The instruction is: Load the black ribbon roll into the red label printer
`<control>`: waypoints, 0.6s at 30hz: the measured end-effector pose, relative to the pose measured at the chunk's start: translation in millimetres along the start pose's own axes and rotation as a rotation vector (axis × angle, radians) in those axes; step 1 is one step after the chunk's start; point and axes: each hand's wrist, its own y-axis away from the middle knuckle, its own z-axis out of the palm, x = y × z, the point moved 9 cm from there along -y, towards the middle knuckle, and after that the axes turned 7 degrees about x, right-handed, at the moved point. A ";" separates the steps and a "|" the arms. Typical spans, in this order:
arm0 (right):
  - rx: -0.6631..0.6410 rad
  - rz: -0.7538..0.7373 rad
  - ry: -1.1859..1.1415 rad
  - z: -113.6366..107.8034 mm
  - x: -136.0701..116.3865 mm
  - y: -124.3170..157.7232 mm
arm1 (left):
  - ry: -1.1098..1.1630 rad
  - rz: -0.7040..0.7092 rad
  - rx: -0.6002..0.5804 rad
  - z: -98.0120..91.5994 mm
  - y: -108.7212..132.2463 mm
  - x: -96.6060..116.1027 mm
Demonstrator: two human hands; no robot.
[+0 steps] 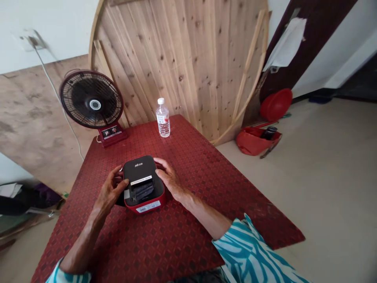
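Observation:
A small boxy device [141,173] with rounded corners, a black face and red sides rests on the red patterned table. Pale lettering, a white label strip and a recess holding something dark show on its face. A white sticker [149,206] is on its near side. My left hand [111,188] grips the left edge, thumb on the face and fingers partly hidden behind the side. On the opposite edge, my right hand [168,177] holds the device, its thumb at the rim and fingers around the far right corner. What kind of device it is, I cannot tell.
A dark red electric fan [91,102] stands at the table's far left corner. Beyond the device is a clear water bottle [163,120]. A large round wooden board [182,59] leans behind the table [188,236]. Right, on the floor, sits a red bag [253,141].

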 end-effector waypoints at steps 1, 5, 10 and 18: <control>0.001 -0.013 0.005 -0.1 0.0 0.3 | 0.003 0.002 -0.007 0.8 1.0 0.8; 0.031 -0.037 0.040 -4.0 9.7 2.2 | 0.000 0.034 0.050 -6.9 5.3 2.1; 0.076 -0.027 0.043 -12.8 34.0 5.5 | -0.027 0.006 0.011 -15.9 21.8 -2.7; 0.080 -0.004 0.058 -16.3 47.2 4.4 | 0.087 -0.164 -0.261 10.8 39.7 -10.9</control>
